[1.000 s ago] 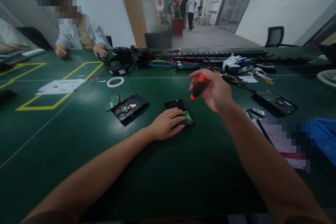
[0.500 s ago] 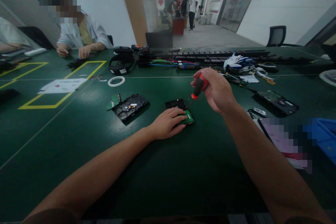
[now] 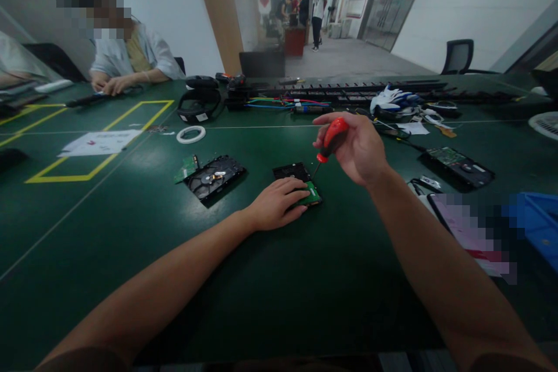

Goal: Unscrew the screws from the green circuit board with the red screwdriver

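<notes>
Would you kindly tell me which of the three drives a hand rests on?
The middle drive, under the left hand; the left drive and right drive lie untouched.

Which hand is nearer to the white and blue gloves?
Right. The right hand, holding the screwdriver, is on the near side of the gloves, slightly left of them; the left hand, resting on the green board, is farther away and more to the left.

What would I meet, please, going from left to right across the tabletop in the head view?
White paper sheet, black casing, left hand on a green circuit board, right hand holding a red-and-black screwdriver, black device with exposed circuitry, blue bin.
</notes>
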Tool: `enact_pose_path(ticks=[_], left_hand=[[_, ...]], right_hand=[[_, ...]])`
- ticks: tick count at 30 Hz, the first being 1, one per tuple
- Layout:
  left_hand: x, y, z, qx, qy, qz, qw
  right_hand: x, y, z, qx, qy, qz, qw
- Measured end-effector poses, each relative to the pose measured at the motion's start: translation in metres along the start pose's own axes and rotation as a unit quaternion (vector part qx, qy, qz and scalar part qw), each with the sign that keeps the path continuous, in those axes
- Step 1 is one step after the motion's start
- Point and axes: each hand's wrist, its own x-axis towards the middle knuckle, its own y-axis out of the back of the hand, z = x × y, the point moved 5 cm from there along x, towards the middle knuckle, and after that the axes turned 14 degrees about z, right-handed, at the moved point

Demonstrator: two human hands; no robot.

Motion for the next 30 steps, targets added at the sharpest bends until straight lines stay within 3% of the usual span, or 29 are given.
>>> enact_pose_path(ticks=[9, 15, 19, 30], left_hand=[[0.0, -0.0013, -0.0002, -0.003, 0.003, 0.001, 1.0], [0.0001, -0.0003, 0.0001, -0.002, 0.005, 0.0, 1.0], [-0.0006, -0.0009, -0.0006, 0.0, 0.005, -0.008, 1.0], [-0.0011, -0.0015, -0.0014, 0.0, 0.007, -0.006, 1.0]], right_hand=[[-0.0005, 0.0041, -0.0069, -0.065, 0.078, 0.014, 0.995], [-0.0001, 0.0016, 0.0001, 0.015, 0.026, 0.006, 1.0], [0.0013, 0.0024, 0.002, 0.011, 0.006, 0.016, 1.0], [0.0035, 0.007, -0.0027, -0.043, 0.05, 0.014, 0.998]])
